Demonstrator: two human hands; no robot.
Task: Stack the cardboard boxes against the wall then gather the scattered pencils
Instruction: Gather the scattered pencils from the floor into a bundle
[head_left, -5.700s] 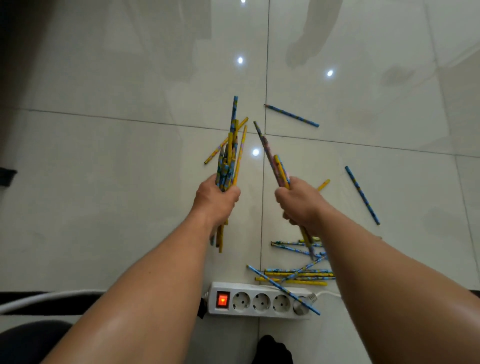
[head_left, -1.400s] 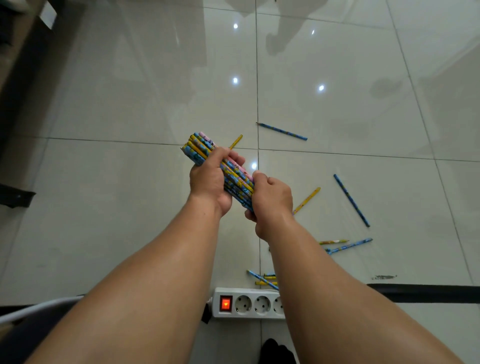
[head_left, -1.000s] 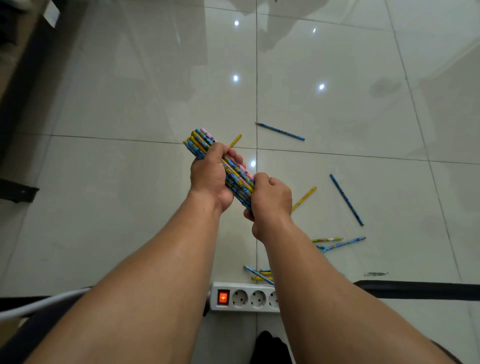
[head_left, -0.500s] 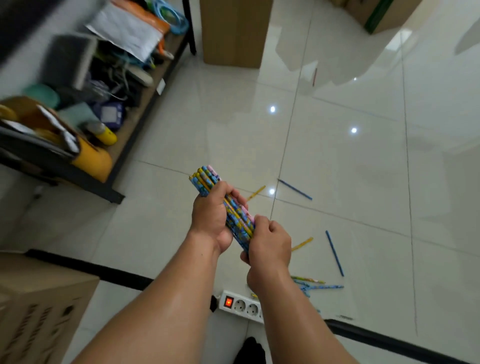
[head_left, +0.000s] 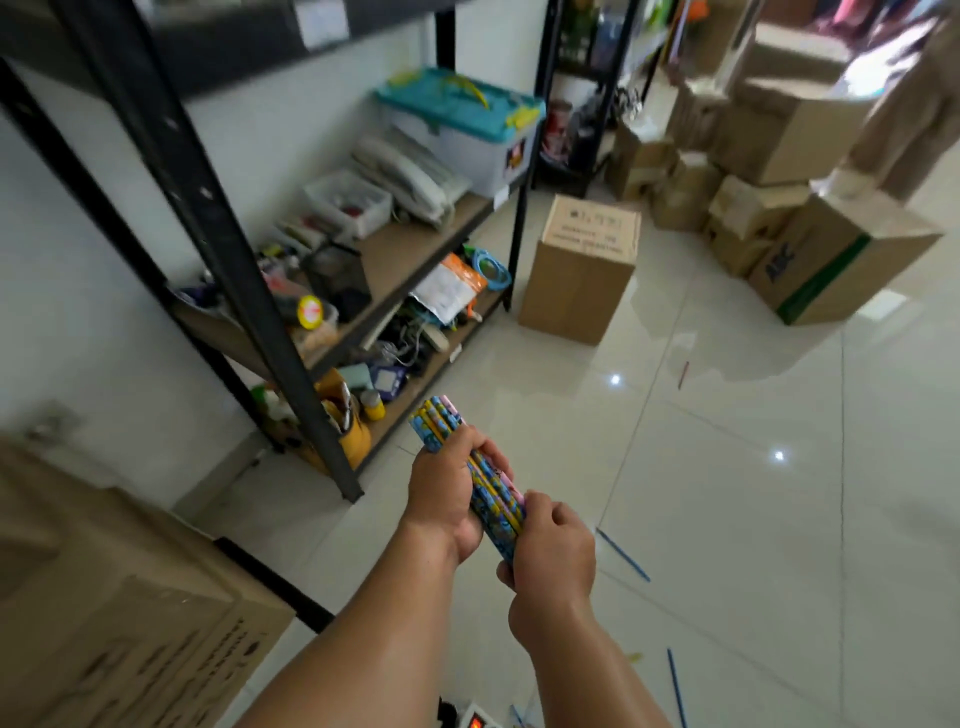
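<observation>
Pencils sit bundled, gripped by both left hand and right hand; cardboard box stands closed.

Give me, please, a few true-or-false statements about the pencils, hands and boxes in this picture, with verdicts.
1. Both hands grip one pencil bundle. True: left hand and right hand hold it.
2. No pencils lie on the floor. False: a blue pencil lies on the tiles.
3. A cardboard box stands beside the metal shelf. True.
4. The teal-lidded bin sits on the floor. False: it is on the shelf.
</observation>
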